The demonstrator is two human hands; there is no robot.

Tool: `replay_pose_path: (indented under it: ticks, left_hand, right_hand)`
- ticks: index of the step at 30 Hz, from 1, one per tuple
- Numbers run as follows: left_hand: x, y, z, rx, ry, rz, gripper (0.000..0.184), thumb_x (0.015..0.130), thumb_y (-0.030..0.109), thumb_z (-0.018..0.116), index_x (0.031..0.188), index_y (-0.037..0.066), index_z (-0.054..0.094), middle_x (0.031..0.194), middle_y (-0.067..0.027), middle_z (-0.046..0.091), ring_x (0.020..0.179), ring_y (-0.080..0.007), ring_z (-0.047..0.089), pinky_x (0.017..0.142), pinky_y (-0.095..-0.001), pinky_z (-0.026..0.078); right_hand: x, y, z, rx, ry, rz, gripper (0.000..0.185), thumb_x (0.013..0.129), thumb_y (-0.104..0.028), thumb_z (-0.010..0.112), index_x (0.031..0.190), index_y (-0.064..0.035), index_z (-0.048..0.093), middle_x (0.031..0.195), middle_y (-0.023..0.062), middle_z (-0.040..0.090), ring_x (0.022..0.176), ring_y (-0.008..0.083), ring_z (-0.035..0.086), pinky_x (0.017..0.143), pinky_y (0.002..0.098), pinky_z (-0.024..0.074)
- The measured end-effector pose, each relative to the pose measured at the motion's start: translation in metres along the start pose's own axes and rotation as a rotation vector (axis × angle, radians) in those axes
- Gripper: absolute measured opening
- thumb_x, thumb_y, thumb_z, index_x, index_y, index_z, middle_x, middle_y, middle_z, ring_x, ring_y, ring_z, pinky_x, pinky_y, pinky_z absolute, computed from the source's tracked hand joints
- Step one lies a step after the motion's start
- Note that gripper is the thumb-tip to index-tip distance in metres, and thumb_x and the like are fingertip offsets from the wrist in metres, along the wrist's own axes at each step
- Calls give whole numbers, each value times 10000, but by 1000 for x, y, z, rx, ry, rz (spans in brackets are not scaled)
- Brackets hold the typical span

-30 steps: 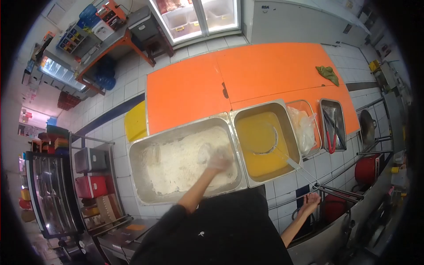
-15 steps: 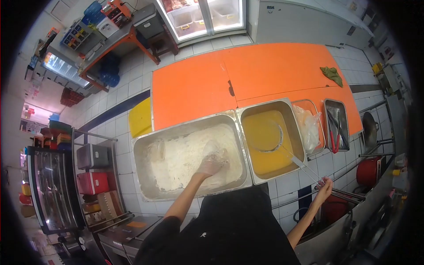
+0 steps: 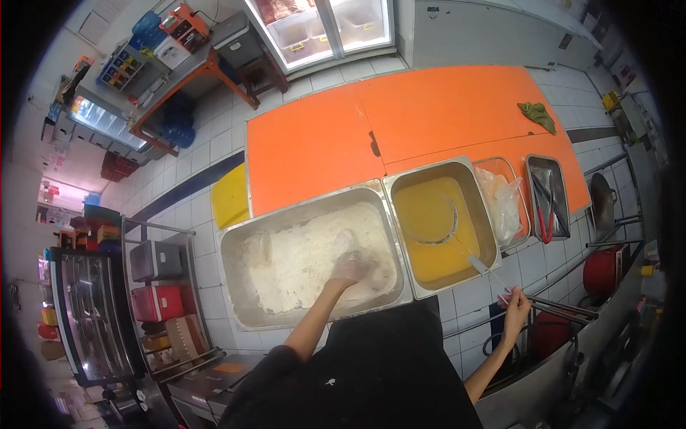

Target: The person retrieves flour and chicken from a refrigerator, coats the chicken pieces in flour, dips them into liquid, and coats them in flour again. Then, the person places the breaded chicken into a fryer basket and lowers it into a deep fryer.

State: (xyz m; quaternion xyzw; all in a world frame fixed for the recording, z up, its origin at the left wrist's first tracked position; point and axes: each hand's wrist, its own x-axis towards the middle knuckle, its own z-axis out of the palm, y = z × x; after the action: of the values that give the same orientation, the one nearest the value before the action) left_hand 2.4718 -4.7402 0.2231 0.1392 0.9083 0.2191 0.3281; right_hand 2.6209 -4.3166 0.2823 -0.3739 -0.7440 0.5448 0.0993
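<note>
Orange tabletop (image 3: 443, 107) spread beyond two metal pans (image 3: 234, 279). The left hand (image 3: 354, 269) was down in flour (image 3: 300, 261), its grip impossible to tell; the right hand (image 3: 516, 306) was clamped on the handle (image 3: 477, 264) of a strainer (image 3: 454, 224) dipped into yellow liquid (image 3: 429, 268).

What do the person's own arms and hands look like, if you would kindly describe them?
The left arm has a black sleeve, with the left forearm bare below it. The right forearm is bare too; its sleeve is hidden. The black garment carries a small white mark on its front.
</note>
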Motion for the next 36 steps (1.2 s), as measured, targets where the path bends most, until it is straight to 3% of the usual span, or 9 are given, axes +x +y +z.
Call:
replay_pose_path:
  ticks: [3,5,11,17,20,24,26,32,36]
  left_hand:
    - [9,-22,30,124,184,4,498,873,422,560,1191,43,616,1022,-213,665,1006,-345,620,877,-444,462]
    - [15,-33,60,-39,75,214,530,876,401,555,1245,21,576,1039,-229,655,1020,-360,607,875,-438,463]
    - [-5,-33,57,-295,-90,182,551,810,367,671,1232,22,586,1093,-243,641,1052,-322,605,903,-411,460]
    - [-44,5,-73,-429,49,-40,490,820,415,661,1143,47,658,1034,-209,679,941,-314,660,836,-422,485]
    - [-26,-21,-76,-264,284,-170,494,856,484,568,1040,46,701,966,-202,690,897,-338,669,799,-428,496]
    - [30,-77,-39,-31,200,-172,506,856,505,576,1045,48,682,895,-215,674,849,-306,672,711,-423,495]
    - [27,-55,-38,-81,176,-180,506,876,514,542,1070,66,676,898,-211,670,847,-301,669,705,-419,493]
    - [-6,-3,-33,-174,-8,-55,655,904,577,424,961,-21,684,988,-239,674,995,-387,634,866,-444,478]
    - [16,-53,35,-36,-72,113,434,956,414,437,1191,86,598,964,-174,659,898,-261,649,792,-383,486]
  right_hand:
    - [-9,-7,4,13,-139,80,395,991,-349,525,917,22,638,689,99,648,500,128,574,462,239,447]
    - [-11,-18,12,-6,-225,112,429,986,-382,528,891,24,627,655,107,642,432,128,542,415,232,418]
    - [-21,-56,34,-82,-533,311,354,958,-379,577,943,-26,579,608,107,619,388,128,505,360,236,374]
    - [-28,-51,49,-17,-869,379,234,953,-291,598,995,-62,580,499,30,506,340,107,423,332,246,305]
    - [-42,-55,55,-103,-808,279,218,953,-272,595,957,-54,586,485,8,487,341,90,405,331,255,293]
    - [-72,-72,50,-344,-655,48,207,928,-248,601,953,-43,584,511,65,534,385,195,491,393,334,373]
    - [-91,-79,39,-670,-453,-438,153,921,-199,579,940,-50,553,552,143,582,463,347,567,467,439,435]
    - [-94,-33,38,-887,-262,-457,106,921,-131,553,980,-52,515,567,169,580,559,409,597,511,504,434]
    - [-100,-21,41,-728,-208,-471,98,925,-133,552,976,-50,541,568,163,580,533,395,588,485,469,415]
